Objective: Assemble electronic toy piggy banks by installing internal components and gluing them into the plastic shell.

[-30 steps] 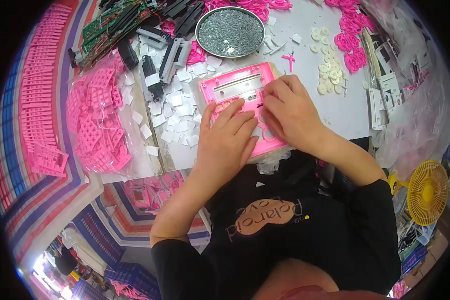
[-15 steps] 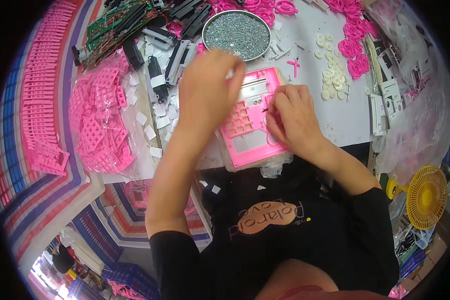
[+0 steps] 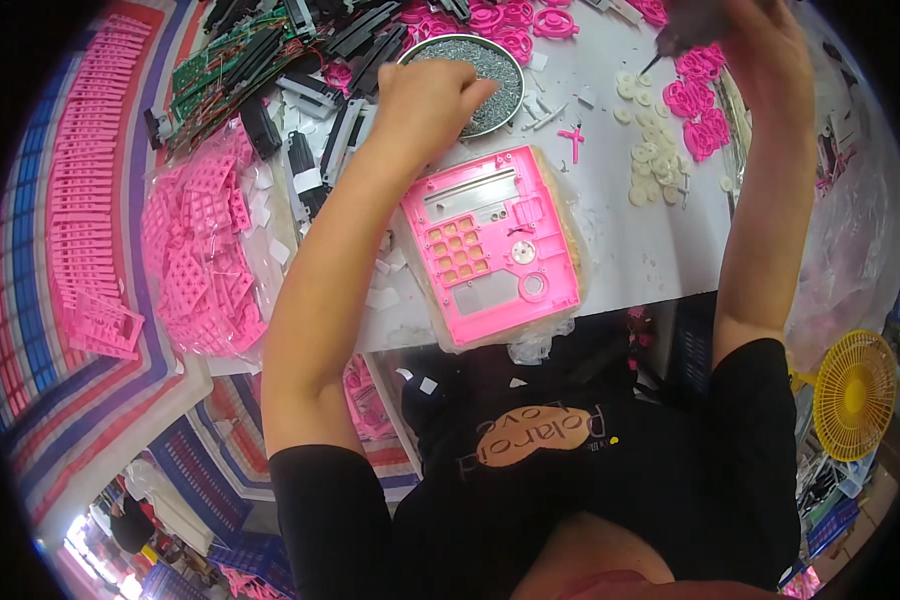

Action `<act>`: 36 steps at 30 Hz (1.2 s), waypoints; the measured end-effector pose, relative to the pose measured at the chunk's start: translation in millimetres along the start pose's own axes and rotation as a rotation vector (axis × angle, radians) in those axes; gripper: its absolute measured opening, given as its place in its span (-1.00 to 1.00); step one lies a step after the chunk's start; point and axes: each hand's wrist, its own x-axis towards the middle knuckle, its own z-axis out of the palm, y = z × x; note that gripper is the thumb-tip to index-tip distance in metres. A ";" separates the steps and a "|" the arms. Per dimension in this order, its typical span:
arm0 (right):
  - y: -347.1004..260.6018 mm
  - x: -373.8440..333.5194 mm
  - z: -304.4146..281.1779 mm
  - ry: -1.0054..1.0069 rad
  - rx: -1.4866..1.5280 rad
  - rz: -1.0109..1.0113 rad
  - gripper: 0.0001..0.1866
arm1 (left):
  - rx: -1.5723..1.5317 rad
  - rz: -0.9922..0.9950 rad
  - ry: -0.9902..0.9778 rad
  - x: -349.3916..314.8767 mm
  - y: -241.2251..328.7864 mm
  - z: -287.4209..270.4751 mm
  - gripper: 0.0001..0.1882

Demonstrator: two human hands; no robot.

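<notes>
My left hand (image 3: 425, 105) is over the left side of a round bowl of small grey metal screws (image 3: 500, 70). Its fingers are curled, and whatever lies between them is hidden. Raised at the upper right, my right hand (image 3: 775, 60) grips a dark electric screwdriver (image 3: 695, 22) whose thin bit points down and left. Between my arms lies a pink plastic housing (image 3: 505, 280) with a keypad grid, a clear window and a metallic strip. A white disc (image 3: 522, 252) sits in it, right of the grid. The housing rests on a plastic-wrapped pad (image 3: 570, 225).
White discs (image 3: 655, 165) and pink rings (image 3: 705, 130) are piled at the right. A pink cross-shaped piece (image 3: 574, 140) lies beyond the housing. Black parts, green circuit boards (image 3: 205, 70) and a bag of pink grids (image 3: 200, 250) crowd the left. A yellow fan (image 3: 853, 395) stands lower right.
My right hand has left the housing and moved up and right, now with the screwdriver. My left hand has moved to the screw bowl. The housing has shifted slightly left, and its white disc is uncovered.
</notes>
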 end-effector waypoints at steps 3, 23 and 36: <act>6.0 7.4 -10.6 -0.392 0.017 0.268 -0.49 | -0.474 0.063 -0.043 -45.5 21.8 -9.9 -0.81; 18.6 -119.5 83.9 -0.478 0.112 0.058 -0.67 | -0.151 0.208 0.297 -157.1 58.5 24.4 -0.79; 54.0 -151.2 74.5 -0.620 -0.230 0.113 -0.80 | 0.123 0.184 0.142 -163.9 57.0 30.8 -0.69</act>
